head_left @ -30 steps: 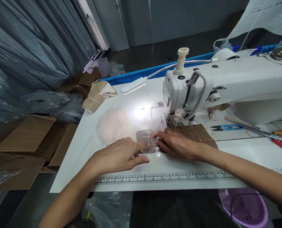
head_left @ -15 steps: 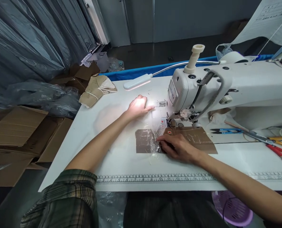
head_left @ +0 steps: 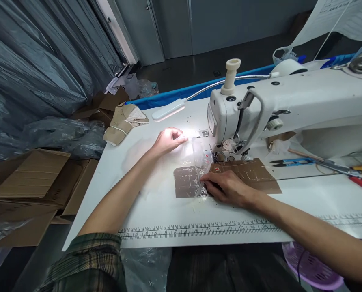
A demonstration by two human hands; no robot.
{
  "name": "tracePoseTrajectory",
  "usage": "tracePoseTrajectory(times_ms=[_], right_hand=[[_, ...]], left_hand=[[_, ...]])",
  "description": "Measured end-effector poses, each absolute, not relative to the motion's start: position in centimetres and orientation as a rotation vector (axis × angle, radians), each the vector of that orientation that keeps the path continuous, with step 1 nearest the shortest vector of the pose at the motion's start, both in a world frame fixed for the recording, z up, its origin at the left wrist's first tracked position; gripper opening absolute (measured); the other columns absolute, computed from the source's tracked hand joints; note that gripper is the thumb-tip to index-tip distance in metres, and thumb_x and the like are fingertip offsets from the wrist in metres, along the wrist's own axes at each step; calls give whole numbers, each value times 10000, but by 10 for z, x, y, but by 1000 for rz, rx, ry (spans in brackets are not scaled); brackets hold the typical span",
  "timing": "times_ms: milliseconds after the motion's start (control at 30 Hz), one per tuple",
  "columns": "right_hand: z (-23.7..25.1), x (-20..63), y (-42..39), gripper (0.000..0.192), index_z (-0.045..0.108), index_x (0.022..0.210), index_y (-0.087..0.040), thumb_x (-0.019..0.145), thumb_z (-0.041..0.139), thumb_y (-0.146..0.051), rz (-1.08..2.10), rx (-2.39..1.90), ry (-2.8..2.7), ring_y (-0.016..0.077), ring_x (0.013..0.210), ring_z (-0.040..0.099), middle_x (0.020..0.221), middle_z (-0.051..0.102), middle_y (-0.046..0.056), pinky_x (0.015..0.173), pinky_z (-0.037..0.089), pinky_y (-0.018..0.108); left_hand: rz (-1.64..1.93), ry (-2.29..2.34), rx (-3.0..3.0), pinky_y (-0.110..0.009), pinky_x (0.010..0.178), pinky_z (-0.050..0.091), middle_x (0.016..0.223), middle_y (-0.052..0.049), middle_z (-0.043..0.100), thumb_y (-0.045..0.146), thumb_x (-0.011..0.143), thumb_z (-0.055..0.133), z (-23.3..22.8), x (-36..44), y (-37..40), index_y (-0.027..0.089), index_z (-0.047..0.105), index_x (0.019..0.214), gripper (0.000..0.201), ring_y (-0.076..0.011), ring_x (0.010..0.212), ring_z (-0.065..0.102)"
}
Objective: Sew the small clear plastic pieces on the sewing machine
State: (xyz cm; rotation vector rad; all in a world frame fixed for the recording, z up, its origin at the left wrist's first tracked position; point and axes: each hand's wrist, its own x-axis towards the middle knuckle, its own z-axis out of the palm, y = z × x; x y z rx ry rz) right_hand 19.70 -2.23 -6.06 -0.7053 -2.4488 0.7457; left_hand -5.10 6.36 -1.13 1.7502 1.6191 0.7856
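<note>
Just left of the sewing machine (head_left: 229,117)'s needle area, sheer, creased material (head_left: 203,161) is laid partly over a brown sheet (head_left: 260,176), its edge pinched by the right hand (head_left: 226,186), presumably for alignment. Farther left of the machine, the left hand (head_left: 169,140) is half curled; its hold cannot be told under glare.

the sewing machine (head_left: 305,97) runs off the right edge; upper right, a sheet (head_left: 336,22) is cut off, its print too small to read. mid-frame, glare obscures whether the left hand (head_left: 168,140) holds anything; the right hand (head_left: 226,186) covers part of a brown piece (head_left: 258,176).
</note>
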Motion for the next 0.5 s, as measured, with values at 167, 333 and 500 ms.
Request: tracePoseTrajectory(times_ms=[167, 333, 500], right_hand=[[-61, 198, -23, 236, 637, 1076, -161, 971, 441, -239, 739, -697, -2410, 149, 584, 569, 704, 664, 29, 575, 381, 270], [-61, 198, -24, 220, 646, 1063, -186, 956, 456, -212, 756, -682, -2388, 142, 587, 566, 726, 673, 21, 588, 391, 264], [-64, 199, -24, 192, 633, 1052, -184, 952, 470, -203, 779, -665, -2374, 140, 594, 569, 737, 676, 24, 582, 388, 261]], left_hand=[[710, 1726, 1847, -251, 566, 316, 585, 3, 536, 465, 704, 717, 0, -60, 65, 168, 625, 671, 313, -142, 608, 466], [880, 1805, 1692, -246, 556, 338, 557, 7, 539, 335, 713, 724, 5, -72, 82, 188, 553, 622, 242, -132, 569, 474], [979, 1792, 1564, -263, 569, 393, 608, -18, 592, 278, 759, 685, 8, -78, 91, 191, 523, 626, 227, -114, 523, 477]])
